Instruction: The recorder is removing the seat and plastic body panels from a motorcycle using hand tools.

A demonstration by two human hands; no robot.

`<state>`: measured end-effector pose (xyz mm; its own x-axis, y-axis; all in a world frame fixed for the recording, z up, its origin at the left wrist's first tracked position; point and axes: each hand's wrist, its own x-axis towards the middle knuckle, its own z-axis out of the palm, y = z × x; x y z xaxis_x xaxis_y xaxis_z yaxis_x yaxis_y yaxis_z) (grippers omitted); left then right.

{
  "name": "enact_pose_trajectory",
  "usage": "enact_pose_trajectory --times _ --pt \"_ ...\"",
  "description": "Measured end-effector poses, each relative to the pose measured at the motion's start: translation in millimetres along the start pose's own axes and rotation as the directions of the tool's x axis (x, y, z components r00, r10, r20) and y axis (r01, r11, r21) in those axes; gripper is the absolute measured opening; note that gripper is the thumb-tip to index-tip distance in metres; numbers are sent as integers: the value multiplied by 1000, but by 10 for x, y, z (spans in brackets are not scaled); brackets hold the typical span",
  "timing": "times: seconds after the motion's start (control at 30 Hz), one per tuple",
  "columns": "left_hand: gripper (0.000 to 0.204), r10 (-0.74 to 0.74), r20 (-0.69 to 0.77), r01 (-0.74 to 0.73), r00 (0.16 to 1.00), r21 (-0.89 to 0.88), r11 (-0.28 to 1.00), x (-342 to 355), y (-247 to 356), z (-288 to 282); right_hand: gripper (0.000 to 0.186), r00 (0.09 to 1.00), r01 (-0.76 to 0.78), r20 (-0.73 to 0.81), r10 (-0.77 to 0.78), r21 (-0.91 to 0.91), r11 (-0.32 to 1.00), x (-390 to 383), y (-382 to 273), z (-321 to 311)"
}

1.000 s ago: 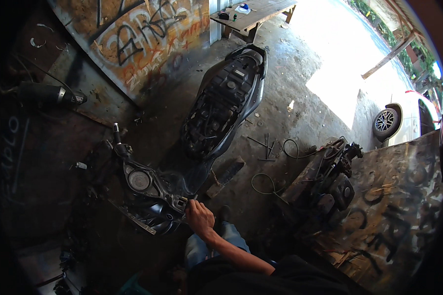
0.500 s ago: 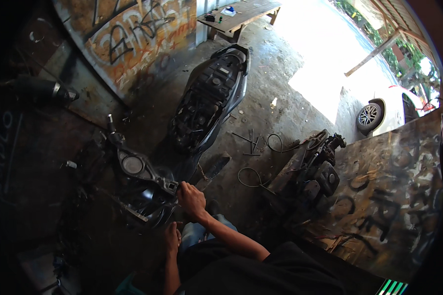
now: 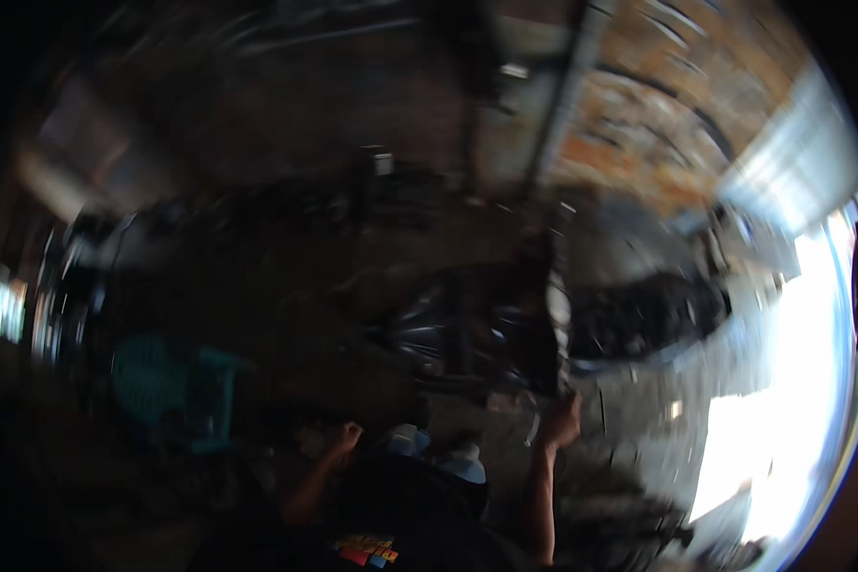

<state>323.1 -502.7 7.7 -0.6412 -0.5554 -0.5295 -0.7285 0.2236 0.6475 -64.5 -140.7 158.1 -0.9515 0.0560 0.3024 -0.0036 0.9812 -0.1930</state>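
Note:
The whole head view is smeared by motion. My right hand (image 3: 562, 420) is closed round the near end of a scooter's handlebar (image 3: 560, 319), which runs away from me. Left of the bar lies the dark, shiny front bodywork (image 3: 439, 334); to its right stretches the long black body (image 3: 648, 316) with its seat area uncovered. My left hand (image 3: 349, 438) hangs in front of me, apart from the scooter, its fingers too blurred to read.
A green plastic chair (image 3: 167, 386) stands on the left. Dark parts crowd the far wall. A painted, rust-coloured panel (image 3: 639, 129) rises at the back right, near a blurred bench (image 3: 758, 238). Bright daylight enters from the right. More dark machinery (image 3: 620, 524) lies at the lower right.
The view has swung sharply left, so the scooter and daylight now sit further right and the green chair shows more fully. My right hand stays at the handlebar's end.

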Motion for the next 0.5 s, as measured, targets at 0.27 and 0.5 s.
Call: enact_pose_trajectory --times 0.27,0.5 --pt "28 -74 -451 197 889 231 953 -987 -440 251 30 991 62 118 -56 -42 997 105 -49 -54" --pt "36 -769 -168 615 617 -508 604 -1620 -1159 1737 49 937 -139 337 90 123 983 342 3 158"
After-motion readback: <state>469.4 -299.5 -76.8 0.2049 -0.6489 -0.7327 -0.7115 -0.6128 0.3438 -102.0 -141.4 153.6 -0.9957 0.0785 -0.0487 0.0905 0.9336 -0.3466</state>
